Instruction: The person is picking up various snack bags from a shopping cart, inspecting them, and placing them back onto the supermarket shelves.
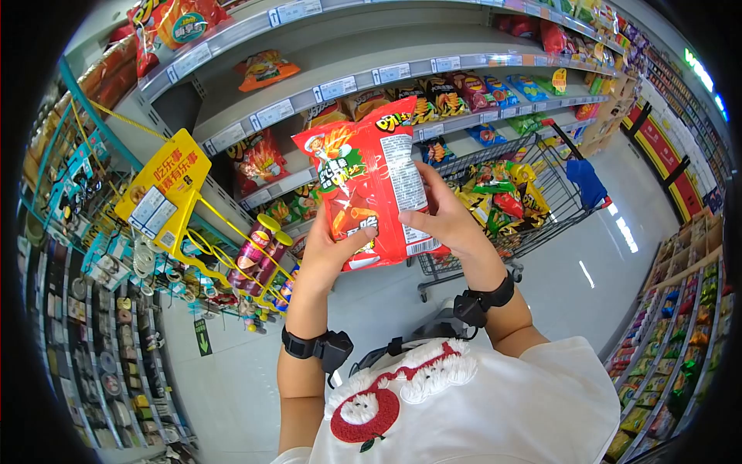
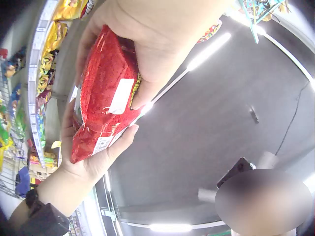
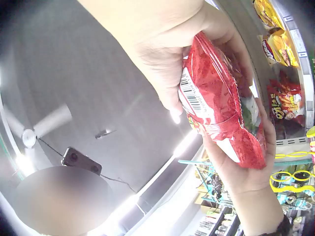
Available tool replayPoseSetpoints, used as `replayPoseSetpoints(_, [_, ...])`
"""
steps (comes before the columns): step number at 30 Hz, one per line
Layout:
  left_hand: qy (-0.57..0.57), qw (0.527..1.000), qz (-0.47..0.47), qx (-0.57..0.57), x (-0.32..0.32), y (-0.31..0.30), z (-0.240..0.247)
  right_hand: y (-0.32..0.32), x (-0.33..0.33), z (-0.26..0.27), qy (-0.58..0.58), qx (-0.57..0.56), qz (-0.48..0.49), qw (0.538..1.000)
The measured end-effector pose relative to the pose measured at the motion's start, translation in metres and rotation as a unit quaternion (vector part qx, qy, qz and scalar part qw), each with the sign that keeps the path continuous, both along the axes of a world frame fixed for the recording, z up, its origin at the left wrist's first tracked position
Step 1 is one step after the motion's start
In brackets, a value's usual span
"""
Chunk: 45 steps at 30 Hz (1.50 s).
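Observation:
A red snack bag (image 1: 363,185) is held up between both hands, its seam side and white text panel facing the head camera. My left hand (image 1: 326,246) grips the lower left side, thumb across the front. At the lower right, my right hand (image 1: 447,220) grips the other edge, its thumb over the text panel near the barcode. Fingers of both hands wrap behind the bag, largely hidden in the head view. From below, the left wrist view shows the bag's red bottom end (image 2: 106,93) between the two palms; the barcode (image 3: 191,93) appears in the right wrist view.
Snack shelves (image 1: 332,58) stand ahead, with an orange bag (image 1: 267,69) on an upper one. A shopping cart (image 1: 533,224) full of snack bags is at right. A yellow sign (image 1: 166,193) and wire rack with purple bottles (image 1: 255,251) stand close at left.

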<state>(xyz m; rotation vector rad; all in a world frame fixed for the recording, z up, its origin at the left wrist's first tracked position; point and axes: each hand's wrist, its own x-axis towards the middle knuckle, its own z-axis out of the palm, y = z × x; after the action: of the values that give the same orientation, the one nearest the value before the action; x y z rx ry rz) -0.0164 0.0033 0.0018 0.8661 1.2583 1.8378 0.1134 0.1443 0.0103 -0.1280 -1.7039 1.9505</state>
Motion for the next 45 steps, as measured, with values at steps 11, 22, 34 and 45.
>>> replayPoseSetpoints(11, [-0.017, 1.0, 0.003, -0.006, 0.007, -0.002, -0.01, 0.003, 0.0, -0.017, 0.028, 0.002, -0.014, 0.999])
replayPoseSetpoints(22, [-0.018, 1.0, 0.007, 0.006, 0.011, -0.001, -0.006, 0.003, 0.005, -0.016, 0.018, 0.029, -0.008, 0.999])
replayPoseSetpoints(34, [-0.002, 1.0, 0.006, 0.004, 0.004, -0.009, -0.002, -0.008, -0.002, -0.003, 0.002, -0.002, -0.01, 1.0])
replayPoseSetpoints(45, [0.011, 1.0, 0.004, -0.001, 0.009, -0.017, 0.0, -0.013, 0.001, -0.003, 0.014, -0.003, -0.001, 1.0])
